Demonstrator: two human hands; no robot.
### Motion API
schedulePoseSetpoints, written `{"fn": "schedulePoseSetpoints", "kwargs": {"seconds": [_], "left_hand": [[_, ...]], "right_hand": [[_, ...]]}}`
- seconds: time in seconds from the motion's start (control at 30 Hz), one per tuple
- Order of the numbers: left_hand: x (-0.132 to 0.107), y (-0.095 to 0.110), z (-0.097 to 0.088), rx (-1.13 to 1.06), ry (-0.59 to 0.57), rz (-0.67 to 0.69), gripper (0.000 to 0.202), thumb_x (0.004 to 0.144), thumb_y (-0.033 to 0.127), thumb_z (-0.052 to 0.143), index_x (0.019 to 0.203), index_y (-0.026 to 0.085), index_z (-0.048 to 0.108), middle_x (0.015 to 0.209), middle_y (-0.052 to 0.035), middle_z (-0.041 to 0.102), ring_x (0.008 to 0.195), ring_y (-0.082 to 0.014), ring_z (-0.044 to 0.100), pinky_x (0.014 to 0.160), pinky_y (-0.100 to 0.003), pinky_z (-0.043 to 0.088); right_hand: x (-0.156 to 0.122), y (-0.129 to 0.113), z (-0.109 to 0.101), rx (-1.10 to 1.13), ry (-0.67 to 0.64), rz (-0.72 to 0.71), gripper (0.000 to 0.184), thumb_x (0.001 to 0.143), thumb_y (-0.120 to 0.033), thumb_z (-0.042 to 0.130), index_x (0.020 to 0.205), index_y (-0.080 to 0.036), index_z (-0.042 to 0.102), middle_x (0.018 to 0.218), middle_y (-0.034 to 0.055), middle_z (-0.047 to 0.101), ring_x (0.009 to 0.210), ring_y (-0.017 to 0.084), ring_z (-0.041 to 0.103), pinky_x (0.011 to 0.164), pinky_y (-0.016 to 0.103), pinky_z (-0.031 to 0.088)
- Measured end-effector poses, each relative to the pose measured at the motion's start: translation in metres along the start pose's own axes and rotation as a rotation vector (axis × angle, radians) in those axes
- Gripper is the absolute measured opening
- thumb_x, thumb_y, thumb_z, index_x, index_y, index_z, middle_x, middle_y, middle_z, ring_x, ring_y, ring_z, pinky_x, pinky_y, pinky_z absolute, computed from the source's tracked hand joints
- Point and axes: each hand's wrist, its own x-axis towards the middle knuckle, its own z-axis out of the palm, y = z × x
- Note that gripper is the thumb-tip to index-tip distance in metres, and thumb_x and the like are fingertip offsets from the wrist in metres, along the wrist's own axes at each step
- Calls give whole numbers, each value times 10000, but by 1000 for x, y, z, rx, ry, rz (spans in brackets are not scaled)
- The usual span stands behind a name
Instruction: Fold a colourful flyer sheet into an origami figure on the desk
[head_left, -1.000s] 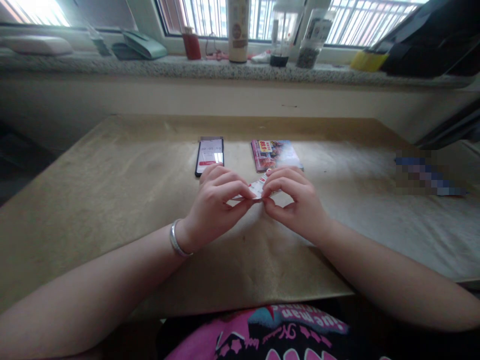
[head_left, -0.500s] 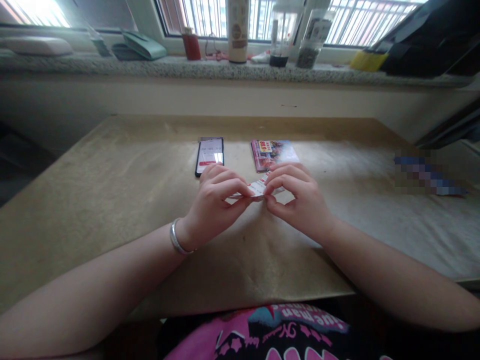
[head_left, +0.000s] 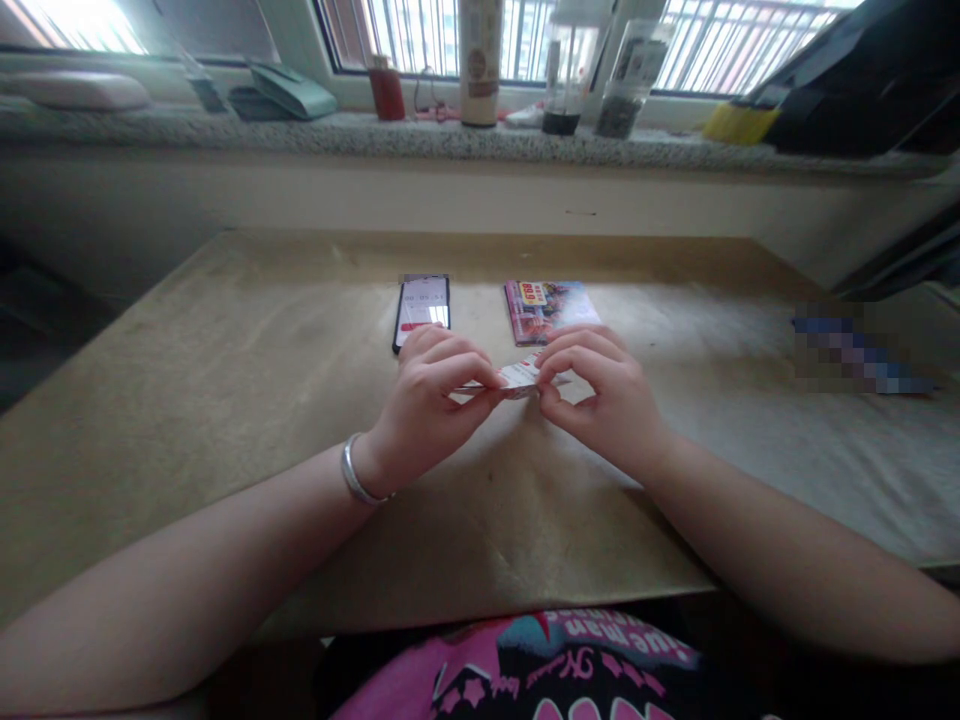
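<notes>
Between my hands, above the table, is a small folded piece of printed paper (head_left: 520,374), whitish with red marks. My left hand (head_left: 442,395) pinches its left part between thumb and fingers, and a silver bangle sits on that wrist. My right hand (head_left: 596,385) pinches the paper's near edge at the right, thumb below and fingers on top. The fingers cover much of the paper. Just beyond my left hand lies a phone (head_left: 422,308) with its screen lit. Past my right hand lies a colourful booklet or flat pack (head_left: 562,303) with a yellow and red label.
The table (head_left: 247,350) has a tan cover. At its right side is a blurred bluish item (head_left: 859,355). Behind it runs a granite windowsill (head_left: 405,140) holding a red bottle (head_left: 386,92), a tall cream bottle (head_left: 480,70), clear containers (head_left: 621,85) and a green case (head_left: 296,92).
My right thumb and fingers have shifted slightly right along the paper, showing a little more of it between the hands. My left hand keeps its pinch. The whole view has drifted a touch.
</notes>
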Motion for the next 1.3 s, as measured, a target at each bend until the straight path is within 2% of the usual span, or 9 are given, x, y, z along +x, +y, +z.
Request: {"fn": "schedulePoseSetpoints", "kwargs": {"seconds": [0.4, 0.53, 0.63, 0.7, 0.83, 0.9, 1.0, 1.13, 1.3], "left_hand": [[-1, -7, 1, -51, 44, 9, 142, 815, 267, 687, 702, 219, 615, 750, 3, 657, 749, -152, 568, 814, -369, 449], [-2, -10, 1, -73, 66, 27, 103, 821, 236, 678, 744, 218, 612, 767, 1, 654, 752, -151, 572, 817, -373, 453], [-2, -12, -1, -78, 90, 63, 84, 828, 240, 677, 773, 231, 614, 787, 10, 647, 774, -147, 575, 870, -382, 448], [-2, -13, -1, -67, 110, 101, 81, 824, 243, 689, 784, 242, 619, 795, 19, 639, 791, -142, 574, 911, -387, 438], [-1, -14, -2, 12, 160, 153, 89, 797, 222, 727, 768, 280, 665, 857, 16, 623, 889, -153, 555, 902, -366, 437], [-1, -15, -1, 54, 176, 167, 107, 781, 217, 745, 749, 307, 696, 954, 8, 613, 974, -166, 538, 926, -375, 418], [-3, -18, 1, 79, 138, 159, 107, 784, 217, 742, 748, 316, 721, 1108, -5, 567, 1073, -179, 512, 976, -397, 391], [-6, -24, 2, 130, 35, 147, 97, 812, 221, 706, 740, 283, 726, 1211, -27, 515, 1137, -192, 485, 985, -396, 405], [-7, -33, 1, 177, -99, 345, 48, 806, 217, 700, 776, 250, 716, 1312, -34, 479, 1150, -203, 450, 1009, -394, 423]], "right_hand": [[0, 3, -4, 62, 12, 67, 173, 735, -75, 603, 790, -239, 593, 904, 26, 679, 913, 202, 620, 869, 420, 484], [0, 9, -6, 37, 79, 178, 139, 749, -95, 592, 767, -233, 596, 817, 14, 642, 808, 181, 591, 706, 346, 475], [0, 14, -7, 52, 56, 278, 101, 753, -117, 592, 743, -218, 592, 742, -5, 586, 681, 141, 526, 570, 285, 413], [-1, 17, -6, 93, 36, 342, 81, 770, -130, 580, 749, -208, 588, 672, -27, 536, 600, 114, 474, 530, 267, 381], [-3, 20, -3, 200, -22, 487, 10, 818, -201, 574, 819, -203, 564, 603, -59, 477, 527, 89, 429, 488, 248, 345], [-4, 21, 0, 267, -77, 562, 84, 831, -264, 585, 872, -207, 539, 623, -59, 500, 542, 91, 460, 500, 245, 362], [-5, 24, 4, 371, -133, 684, 211, 833, -360, 592, 940, -210, 488, 662, -48, 554, 568, 106, 528, 530, 254, 414], [-4, 27, 7, 409, -163, 835, 292, 810, -404, 606, 967, -211, 452, 722, -29, 600, 564, 115, 575, 494, 240, 430], [-5, 33, 10, 470, -219, 970, 420, 841, -401, 580, 1192, -230, 428, 917, 16, 632, 561, 96, 589, 428, 208, 437]]}}
